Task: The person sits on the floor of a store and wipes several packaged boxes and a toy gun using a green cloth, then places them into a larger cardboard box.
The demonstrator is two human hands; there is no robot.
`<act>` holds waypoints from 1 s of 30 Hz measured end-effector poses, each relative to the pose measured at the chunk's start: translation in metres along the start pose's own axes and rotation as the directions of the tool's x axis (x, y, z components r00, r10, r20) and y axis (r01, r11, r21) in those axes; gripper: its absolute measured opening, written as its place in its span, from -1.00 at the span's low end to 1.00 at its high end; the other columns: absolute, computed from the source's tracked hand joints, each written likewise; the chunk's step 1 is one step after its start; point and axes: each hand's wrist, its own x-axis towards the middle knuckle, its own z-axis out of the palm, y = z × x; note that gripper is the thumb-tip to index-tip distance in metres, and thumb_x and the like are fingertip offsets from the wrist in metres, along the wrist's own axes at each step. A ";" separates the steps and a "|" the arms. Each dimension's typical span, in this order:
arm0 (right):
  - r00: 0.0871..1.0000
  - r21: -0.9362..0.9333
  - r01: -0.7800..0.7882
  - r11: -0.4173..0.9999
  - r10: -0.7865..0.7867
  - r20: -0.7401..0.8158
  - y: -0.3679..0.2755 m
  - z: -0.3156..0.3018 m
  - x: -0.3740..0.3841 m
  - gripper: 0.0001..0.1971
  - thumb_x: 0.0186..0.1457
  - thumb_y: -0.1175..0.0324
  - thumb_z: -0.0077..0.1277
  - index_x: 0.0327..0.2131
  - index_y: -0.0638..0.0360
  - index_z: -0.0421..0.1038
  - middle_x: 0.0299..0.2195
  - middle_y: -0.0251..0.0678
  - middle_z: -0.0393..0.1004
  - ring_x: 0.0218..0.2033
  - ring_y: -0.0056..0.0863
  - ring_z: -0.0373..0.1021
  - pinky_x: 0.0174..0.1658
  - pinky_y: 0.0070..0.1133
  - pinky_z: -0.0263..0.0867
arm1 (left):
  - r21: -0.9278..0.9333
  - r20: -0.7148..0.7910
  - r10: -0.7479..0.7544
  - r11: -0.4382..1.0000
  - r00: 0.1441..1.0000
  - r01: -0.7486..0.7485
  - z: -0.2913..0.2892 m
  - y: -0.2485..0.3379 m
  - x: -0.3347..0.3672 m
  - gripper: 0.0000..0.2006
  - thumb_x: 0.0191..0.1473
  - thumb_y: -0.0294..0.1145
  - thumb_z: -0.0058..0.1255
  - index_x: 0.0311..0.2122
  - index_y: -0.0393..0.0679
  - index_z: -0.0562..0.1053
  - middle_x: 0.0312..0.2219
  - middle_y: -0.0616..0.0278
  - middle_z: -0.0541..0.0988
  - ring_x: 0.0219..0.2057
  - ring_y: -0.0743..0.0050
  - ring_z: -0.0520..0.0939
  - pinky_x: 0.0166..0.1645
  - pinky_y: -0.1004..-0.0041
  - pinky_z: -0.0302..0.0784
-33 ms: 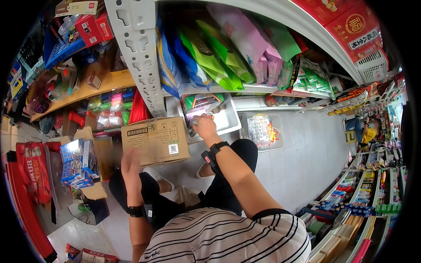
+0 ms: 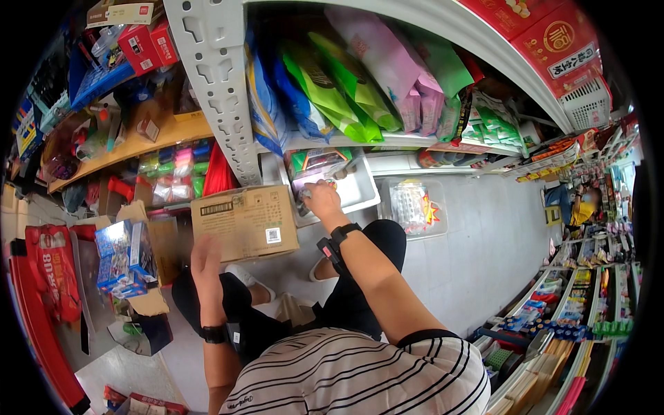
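My right hand (image 2: pixel 322 200) reaches into a white plastic bin (image 2: pixel 360 196) under the lowest shelf. Its fingers are curled at small colourful wrapped things, and what they hold is too small to name. At the back of that bin lies a clear-wrapped pack with a green and orange edge (image 2: pixel 318 160). A closed cardboard box (image 2: pixel 245 223) stands left of the bin, in front of my feet. Beside the front left corner of this box is my left hand (image 2: pixel 205 266), raised over my left knee; motion smears its fingers.
A clear tub (image 2: pixel 443 213) of packaged goods sits on the floor right of the bin. Bagged goods (image 2: pixel 346 90) fill the shelf above, next to a perforated white post (image 2: pixel 225 90). At left stand blue boxes (image 2: pixel 121 256) and a red bag (image 2: pixel 54 270). A person in yellow (image 2: pixel 586 207) is far right.
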 end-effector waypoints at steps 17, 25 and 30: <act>0.943 0.553 -0.105 0.827 0.259 -0.208 0.033 0.004 -0.008 -0.64 -0.03 0.25 0.07 -0.16 0.23 0.43 -0.23 -0.06 0.48 -0.27 -0.21 0.45 -0.17 -0.42 0.33 | -0.043 -0.003 -0.026 0.999 1.000 0.026 0.005 0.001 -0.009 -0.64 0.16 -0.41 -0.05 0.07 -0.15 0.30 -0.04 0.26 0.42 -0.03 0.53 0.43 0.04 0.58 0.30; 0.806 0.957 -0.286 0.055 0.554 0.209 0.065 0.033 -0.044 -0.62 0.05 0.26 0.03 -0.10 0.29 0.35 -0.34 -0.27 0.46 -0.36 -0.46 0.38 -0.28 -0.47 0.32 | -0.103 -0.009 0.016 0.995 1.000 -0.017 0.021 0.012 -0.021 -0.62 0.11 -0.42 0.02 0.03 -0.31 0.35 -0.06 0.23 0.44 -0.05 0.53 0.42 0.00 0.57 0.34; 0.812 0.891 -0.448 0.076 0.453 0.369 0.044 0.027 -0.064 -0.59 0.04 0.23 0.04 -0.09 0.30 0.35 -0.33 -0.25 0.45 -0.36 -0.44 0.38 -0.30 -0.47 0.32 | -0.131 0.001 0.013 0.991 1.000 -0.013 0.020 0.010 -0.027 -0.64 0.13 -0.43 0.00 0.04 -0.24 0.34 -0.06 0.25 0.44 -0.06 0.54 0.43 -0.01 0.59 0.34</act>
